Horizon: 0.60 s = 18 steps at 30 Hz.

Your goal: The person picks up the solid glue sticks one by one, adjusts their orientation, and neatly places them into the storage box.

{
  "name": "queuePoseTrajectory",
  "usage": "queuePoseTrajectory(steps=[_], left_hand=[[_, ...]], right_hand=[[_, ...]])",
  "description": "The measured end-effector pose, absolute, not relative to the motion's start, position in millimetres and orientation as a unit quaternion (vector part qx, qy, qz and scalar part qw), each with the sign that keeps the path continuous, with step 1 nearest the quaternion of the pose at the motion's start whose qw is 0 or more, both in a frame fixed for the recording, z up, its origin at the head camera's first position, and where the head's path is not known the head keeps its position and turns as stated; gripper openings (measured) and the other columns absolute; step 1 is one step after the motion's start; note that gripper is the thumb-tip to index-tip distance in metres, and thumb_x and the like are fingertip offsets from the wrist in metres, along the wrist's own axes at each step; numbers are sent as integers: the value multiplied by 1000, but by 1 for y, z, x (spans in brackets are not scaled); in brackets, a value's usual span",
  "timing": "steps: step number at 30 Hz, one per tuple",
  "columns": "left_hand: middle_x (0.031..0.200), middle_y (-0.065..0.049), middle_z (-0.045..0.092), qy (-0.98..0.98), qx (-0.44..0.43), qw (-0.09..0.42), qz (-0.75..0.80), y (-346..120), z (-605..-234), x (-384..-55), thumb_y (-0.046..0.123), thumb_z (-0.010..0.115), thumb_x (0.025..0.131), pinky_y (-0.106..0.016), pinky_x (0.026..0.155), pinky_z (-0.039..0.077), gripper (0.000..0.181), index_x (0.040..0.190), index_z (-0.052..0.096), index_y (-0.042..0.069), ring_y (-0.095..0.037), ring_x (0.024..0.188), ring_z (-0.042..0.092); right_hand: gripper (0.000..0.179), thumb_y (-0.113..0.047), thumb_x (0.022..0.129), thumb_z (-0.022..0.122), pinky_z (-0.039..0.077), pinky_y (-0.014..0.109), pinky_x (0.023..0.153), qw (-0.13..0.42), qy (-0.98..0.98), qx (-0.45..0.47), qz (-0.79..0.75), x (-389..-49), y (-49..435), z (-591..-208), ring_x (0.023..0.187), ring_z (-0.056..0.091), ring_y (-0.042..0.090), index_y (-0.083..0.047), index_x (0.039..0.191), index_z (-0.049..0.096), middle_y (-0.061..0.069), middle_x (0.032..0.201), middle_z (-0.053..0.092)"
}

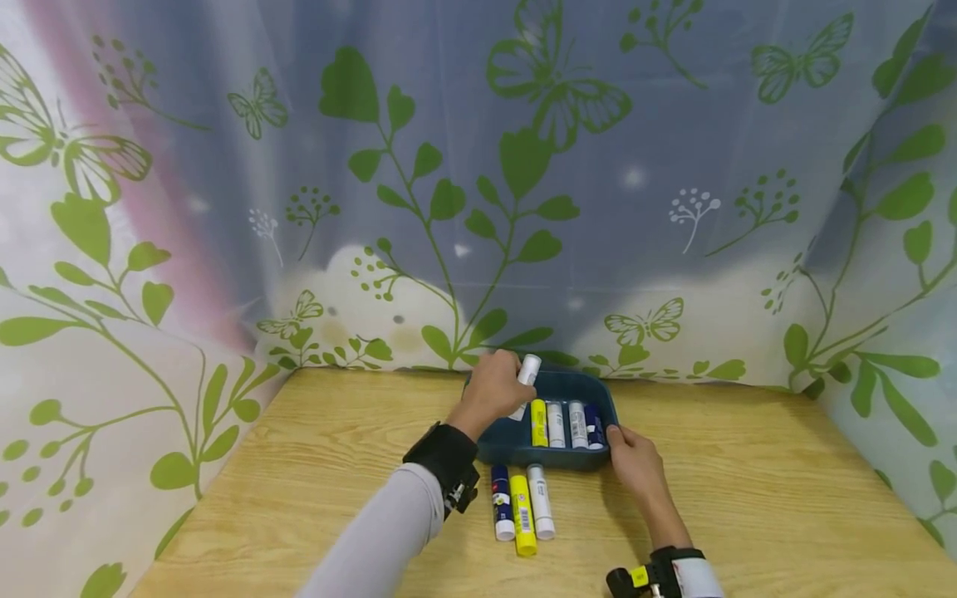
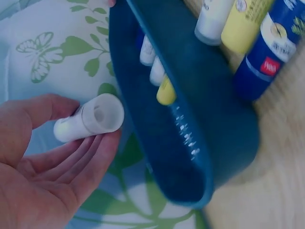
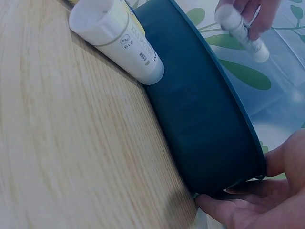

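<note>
1. Currently the white glue stick (image 1: 529, 371) is in the air over the left part of the dark teal tray (image 1: 516, 454), leaning a little, its top end to the right.
2. My left hand (image 1: 488, 390) pinches it between thumb and fingers; that arm slants in from the lower left.
3. My right hand (image 1: 638, 467) grips the tray at its near right corner, thumb by the rim, forearm angled up from below.
4. Inside, four sticks (image 1: 556, 425) form a row from the middle to the right wall, leaving room on the left.
5. Just outside the tray's front wall, three more sticks (image 1: 522, 515) lie side by side, between my forearms.
6. The table (image 1: 748, 490) runs wide on both sides; behind the tray's far rim, the printed curtain (image 1: 568, 274) hangs close.
</note>
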<state>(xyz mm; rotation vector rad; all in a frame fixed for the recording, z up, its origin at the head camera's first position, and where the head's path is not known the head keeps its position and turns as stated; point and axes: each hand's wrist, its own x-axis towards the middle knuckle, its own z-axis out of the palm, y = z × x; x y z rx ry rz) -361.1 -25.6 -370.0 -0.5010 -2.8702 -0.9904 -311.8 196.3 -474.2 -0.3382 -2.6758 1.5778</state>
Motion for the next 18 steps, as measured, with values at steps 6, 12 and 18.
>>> queuePoseTrajectory(steps=[6,12,18], left_hand=[[56,-1,42,-918,-109,49,-378,-16,-389,-369,11,75,89,-26,48,32,28,69,57,9,-14,47,41],[64,-5,55,-906,-64,65,-413,-10,-403,-375,14,77,89,-27,50,36,17,81,64,5,-15,53,48],[77,-11,69,-900,-38,91,-425,-7,-419,-377,17,80,87,-28,54,47,18,94,73,2,-18,60,60]], right_hand=[[56,-33,109,36,30,60,118,16,-855,-110,507,-312,196,-473,145,33,49,3,151,42,30,154,40],[55,-32,109,35,30,61,117,19,-860,-108,499,-313,196,-474,144,34,50,3,151,42,30,153,40],[56,-33,109,36,30,61,118,16,-860,-111,497,-313,196,-474,144,33,50,3,151,42,30,154,40]])
